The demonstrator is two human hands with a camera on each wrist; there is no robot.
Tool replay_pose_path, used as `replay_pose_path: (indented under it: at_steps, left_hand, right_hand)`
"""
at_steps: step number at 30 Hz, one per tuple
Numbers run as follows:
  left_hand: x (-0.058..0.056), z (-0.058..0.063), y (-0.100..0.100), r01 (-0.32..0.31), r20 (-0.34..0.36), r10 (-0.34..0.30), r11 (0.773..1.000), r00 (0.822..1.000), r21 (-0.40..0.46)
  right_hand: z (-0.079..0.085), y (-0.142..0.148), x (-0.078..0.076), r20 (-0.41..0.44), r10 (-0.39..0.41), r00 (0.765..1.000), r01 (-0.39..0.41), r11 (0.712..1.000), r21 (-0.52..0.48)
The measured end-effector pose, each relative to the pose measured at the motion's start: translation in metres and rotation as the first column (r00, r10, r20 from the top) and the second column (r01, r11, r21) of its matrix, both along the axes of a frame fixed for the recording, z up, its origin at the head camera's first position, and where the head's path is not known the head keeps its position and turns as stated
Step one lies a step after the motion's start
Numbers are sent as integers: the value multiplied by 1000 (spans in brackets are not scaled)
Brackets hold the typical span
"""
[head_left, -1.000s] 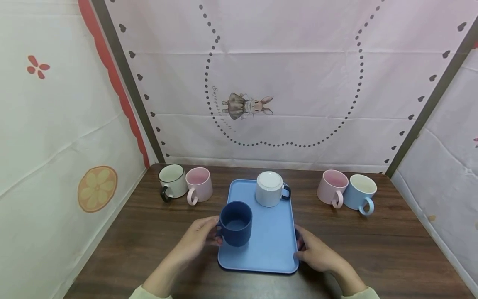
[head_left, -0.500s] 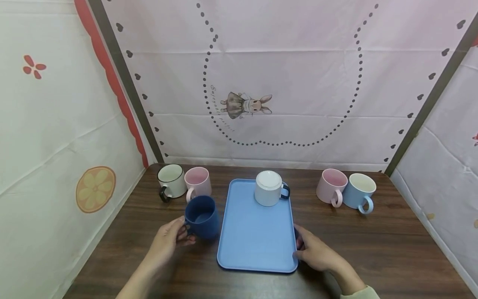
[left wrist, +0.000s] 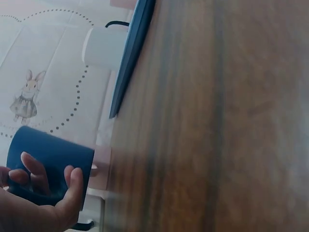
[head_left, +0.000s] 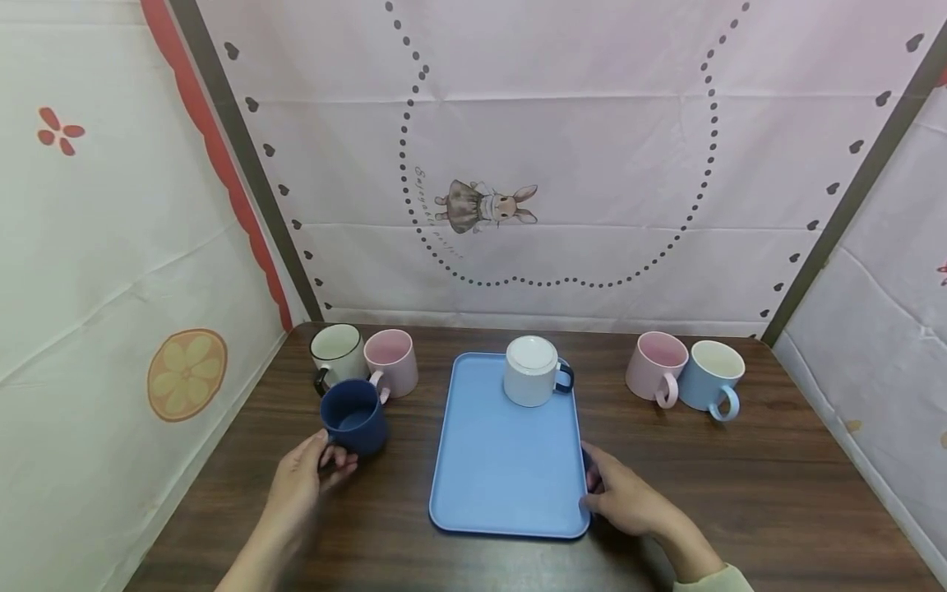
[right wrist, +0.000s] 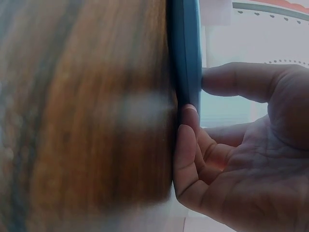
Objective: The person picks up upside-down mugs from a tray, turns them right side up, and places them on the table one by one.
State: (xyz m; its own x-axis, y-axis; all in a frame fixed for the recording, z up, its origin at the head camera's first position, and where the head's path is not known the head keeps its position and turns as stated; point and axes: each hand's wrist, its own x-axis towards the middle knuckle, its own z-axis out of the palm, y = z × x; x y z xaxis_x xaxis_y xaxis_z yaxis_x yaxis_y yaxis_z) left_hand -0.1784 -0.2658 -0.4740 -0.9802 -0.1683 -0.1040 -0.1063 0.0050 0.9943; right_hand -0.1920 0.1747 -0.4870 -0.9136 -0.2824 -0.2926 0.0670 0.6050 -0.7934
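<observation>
My left hand (head_left: 299, 477) holds a dark blue mug (head_left: 355, 421) by its handle, left of the tray and just in front of a pink mug (head_left: 392, 362) and a white mug with a black handle (head_left: 337, 349). In the left wrist view the blue mug (left wrist: 58, 147) has fingers curled at its handle. My right hand (head_left: 629, 496) grips the right edge of a light blue rectangular tray (head_left: 510, 477). Its thumb lies over the rim and its other fingers bend at the tray's outer side (right wrist: 186, 53). A white mug with a dark handle (head_left: 530, 378) stands upside down on the tray's far end.
Another pink mug (head_left: 657, 367) and a light blue mug (head_left: 710, 378) stand upright side by side at the back right of the dark wooden table (head_left: 740, 485). Printed cloth walls (head_left: 592, 164) rise behind the table and along both sides.
My left hand has carried the dark blue mug off the tray's left side, leftward and slightly away, towards the left pair of mugs. My right hand stays on the tray edge.
</observation>
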Motion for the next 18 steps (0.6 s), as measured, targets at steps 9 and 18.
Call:
replay_pose_path:
  at_steps: [9, 18]
  left_hand:
    - [-4, -6, -14, -18, 54, 13, 995, 998, 95]
    - [-10, -9, -19, -32, 101, 16, 987, 995, 156]
  right_hand:
    - [-1, 2, 0, -11, 22, 1000, -23, 999, -24]
    - [-2, 4, 1, -30, 54, 998, -56, 997, -48]
